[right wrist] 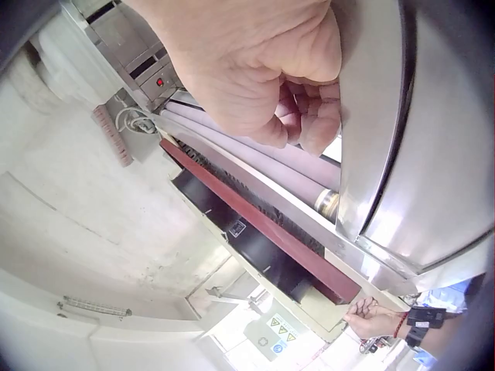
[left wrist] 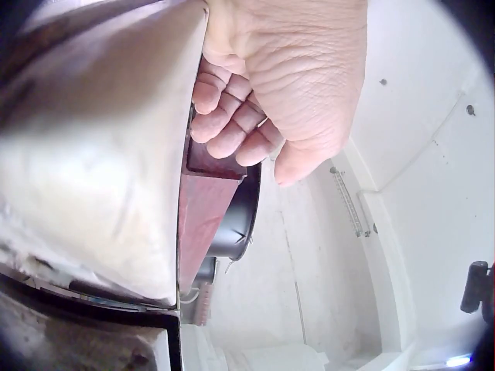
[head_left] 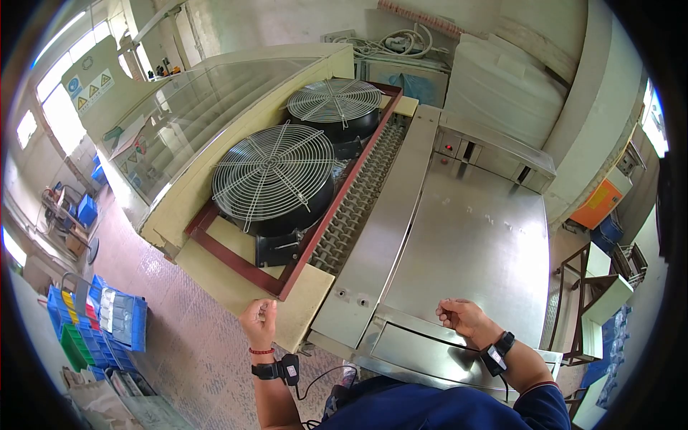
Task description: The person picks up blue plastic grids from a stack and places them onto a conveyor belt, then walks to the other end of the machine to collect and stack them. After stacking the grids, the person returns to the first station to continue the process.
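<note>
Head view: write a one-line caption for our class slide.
Two black fans under round wire guards, beside a smooth steel panel, with a person's left hand and right hand nearby.

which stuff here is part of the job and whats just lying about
Probably part of the job, judging by hand position:
dark red metal frame
flat silver steel machine top
round black fans with silver wire guards

Apparently just lying about:
blue plastic crates
green plastic crate
large white plastic tank
</note>
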`<action>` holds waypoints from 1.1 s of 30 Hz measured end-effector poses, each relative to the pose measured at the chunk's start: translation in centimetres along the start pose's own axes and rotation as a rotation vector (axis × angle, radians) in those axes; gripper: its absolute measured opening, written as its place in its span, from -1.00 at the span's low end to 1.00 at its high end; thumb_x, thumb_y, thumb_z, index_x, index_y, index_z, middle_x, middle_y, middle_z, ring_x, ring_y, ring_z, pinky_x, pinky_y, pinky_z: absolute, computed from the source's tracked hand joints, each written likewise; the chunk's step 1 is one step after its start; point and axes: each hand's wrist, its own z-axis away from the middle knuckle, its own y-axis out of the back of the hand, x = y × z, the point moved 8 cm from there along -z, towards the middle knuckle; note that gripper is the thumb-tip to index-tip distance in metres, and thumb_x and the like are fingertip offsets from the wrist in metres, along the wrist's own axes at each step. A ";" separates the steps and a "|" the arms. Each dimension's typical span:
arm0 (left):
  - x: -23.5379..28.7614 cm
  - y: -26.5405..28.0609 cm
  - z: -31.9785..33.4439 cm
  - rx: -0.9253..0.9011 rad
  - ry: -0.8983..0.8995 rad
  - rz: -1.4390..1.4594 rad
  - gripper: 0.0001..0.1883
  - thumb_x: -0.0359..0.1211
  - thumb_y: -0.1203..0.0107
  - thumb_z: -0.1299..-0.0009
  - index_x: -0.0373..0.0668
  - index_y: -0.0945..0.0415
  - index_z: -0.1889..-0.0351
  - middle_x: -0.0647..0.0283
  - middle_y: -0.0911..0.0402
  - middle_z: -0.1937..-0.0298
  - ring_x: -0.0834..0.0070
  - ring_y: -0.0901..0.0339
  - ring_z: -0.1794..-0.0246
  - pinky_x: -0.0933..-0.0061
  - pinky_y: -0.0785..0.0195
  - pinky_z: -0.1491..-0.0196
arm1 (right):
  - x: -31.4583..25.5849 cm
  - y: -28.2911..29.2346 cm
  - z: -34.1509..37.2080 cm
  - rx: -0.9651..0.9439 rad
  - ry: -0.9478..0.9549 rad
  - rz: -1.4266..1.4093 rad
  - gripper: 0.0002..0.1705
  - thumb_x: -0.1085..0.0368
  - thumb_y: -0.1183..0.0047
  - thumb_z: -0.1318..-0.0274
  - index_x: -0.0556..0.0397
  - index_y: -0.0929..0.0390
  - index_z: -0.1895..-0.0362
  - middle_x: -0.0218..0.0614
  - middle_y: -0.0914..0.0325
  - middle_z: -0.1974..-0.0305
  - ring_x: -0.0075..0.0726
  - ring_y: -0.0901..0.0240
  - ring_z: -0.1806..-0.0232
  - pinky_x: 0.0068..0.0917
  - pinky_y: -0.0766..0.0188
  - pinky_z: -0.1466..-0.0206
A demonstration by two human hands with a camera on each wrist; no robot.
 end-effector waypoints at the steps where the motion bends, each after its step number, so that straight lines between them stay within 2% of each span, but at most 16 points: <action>1: 0.1 0.0 0.0 0.000 0.000 0.000 -0.85 -0.39 -0.15 -0.23 -0.32 -0.51 0.46 0.29 -0.51 0.57 0.64 -0.38 0.60 0.62 -0.25 0.50 | 0.0 0.0 0.0 -0.001 0.004 0.003 -0.85 0.32 0.08 -0.22 0.12 -0.47 0.34 -0.32 -0.49 0.44 -0.45 -0.44 0.47 -0.58 -0.45 0.43; 33: -0.1 0.0 0.1 -0.004 0.011 -0.001 -0.86 -0.41 -0.14 -0.23 -0.34 -0.51 0.45 0.29 -0.52 0.53 0.64 -0.38 0.55 0.62 -0.27 0.45 | -0.1 -0.1 0.2 -0.003 -0.009 -0.027 -0.84 0.32 0.11 -0.24 0.15 -0.45 0.33 -0.30 -0.47 0.43 -0.43 -0.43 0.46 -0.57 -0.45 0.42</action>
